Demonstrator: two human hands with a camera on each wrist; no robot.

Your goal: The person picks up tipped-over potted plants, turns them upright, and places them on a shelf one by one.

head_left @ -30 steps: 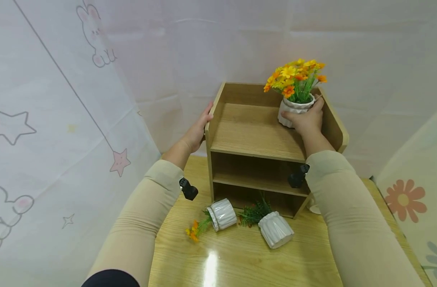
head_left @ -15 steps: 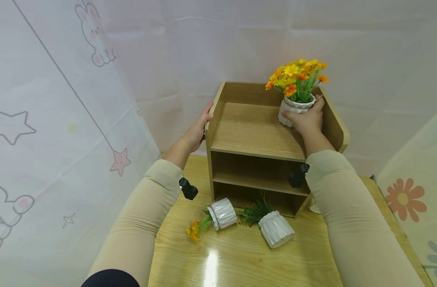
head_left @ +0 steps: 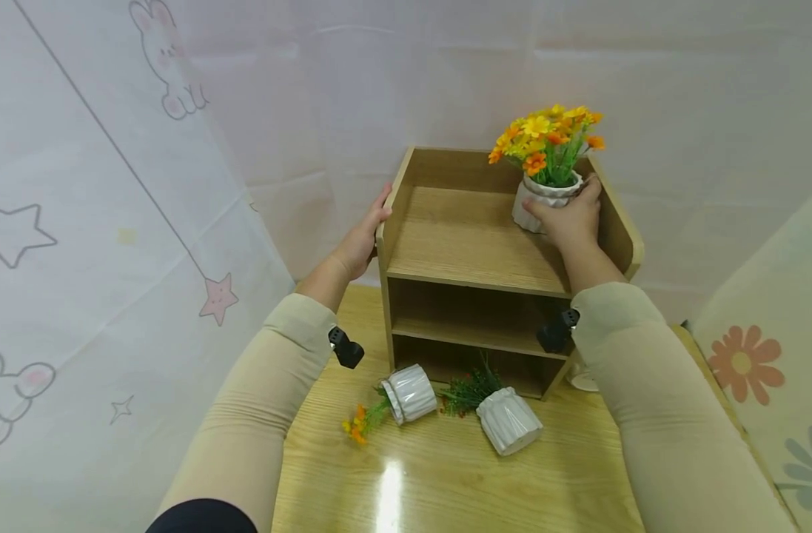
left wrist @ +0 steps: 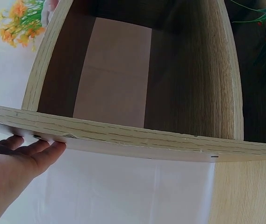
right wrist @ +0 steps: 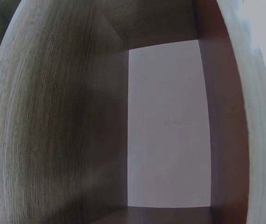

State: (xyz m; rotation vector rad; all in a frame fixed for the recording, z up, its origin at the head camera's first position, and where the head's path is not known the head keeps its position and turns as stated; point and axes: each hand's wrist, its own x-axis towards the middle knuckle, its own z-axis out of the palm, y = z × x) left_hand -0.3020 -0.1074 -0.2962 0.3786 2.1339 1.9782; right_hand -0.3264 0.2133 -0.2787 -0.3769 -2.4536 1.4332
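A wooden desk shelf (head_left: 472, 244) with three levels stands on the table in the head view. On the right of its top level sits a white pot (head_left: 527, 211) of yellow and orange artificial flowers (head_left: 545, 141), upright. My right hand (head_left: 574, 220) grips this pot from the right, thumb in front; the far fingers are mostly hidden. Against the outer face of the shelf's left side panel (left wrist: 123, 133) rests my left hand (head_left: 360, 240). In the left wrist view the left hand's fingers (left wrist: 48, 156) lie fairly straight along that panel. Mainly the shelf's inside fills the right wrist view.
Two white pots lie tipped on the wooden table (head_left: 339, 488) before the shelf: one pot (head_left: 411, 394) with orange flowers, another pot (head_left: 509, 420) with dark greenery reaching into the bottom level. A white object (head_left: 584, 380) is partly hidden behind the right sleeve. Printed cloth walls surround the table.
The head view has shifted slightly. Both hands keep their places, the left on the shelf's side and the right around the flower pot.
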